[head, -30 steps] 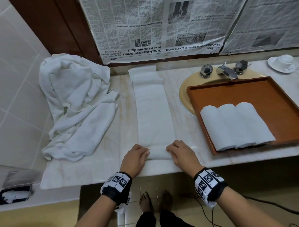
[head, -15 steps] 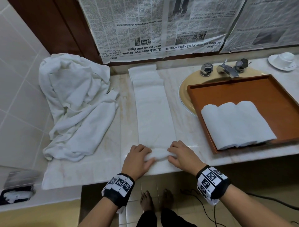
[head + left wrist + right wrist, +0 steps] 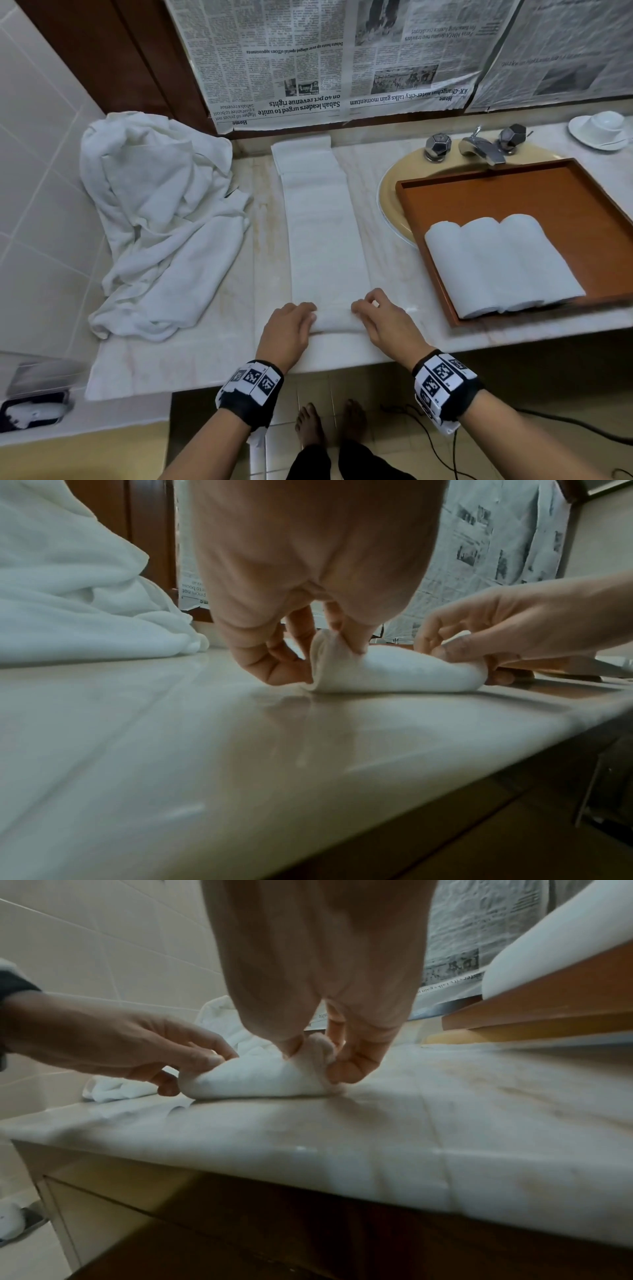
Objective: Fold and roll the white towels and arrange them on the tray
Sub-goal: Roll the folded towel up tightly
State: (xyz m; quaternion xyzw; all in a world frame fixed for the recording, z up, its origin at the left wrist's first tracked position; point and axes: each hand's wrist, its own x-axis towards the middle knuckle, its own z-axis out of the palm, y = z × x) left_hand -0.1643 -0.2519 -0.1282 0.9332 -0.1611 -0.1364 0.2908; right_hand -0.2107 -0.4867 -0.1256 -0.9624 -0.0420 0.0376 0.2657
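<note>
three rolled towels [image 3: 503, 262] are already lying side by side on the tray [image 3: 548, 192] off beyond the right hand [image 3: 383, 320], while a heap of loose towels [image 3: 161, 222] is still waiting out past the left hand [image 3: 286, 329]. the folded towel strip [image 3: 325, 236] is stretching lengthwise straight away from both hands across the worktop [image 3: 205, 353], its near end just starting to curl, each hand pinching one end of that small roll.

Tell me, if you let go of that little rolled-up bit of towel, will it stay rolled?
Probably not. The strip towel looks soft and floppy, and only its near end is rolled. The left hand and right hand both pinch it, so it would likely loosen. It shouldn't roll away: the flat rest lies on the counter.
</note>
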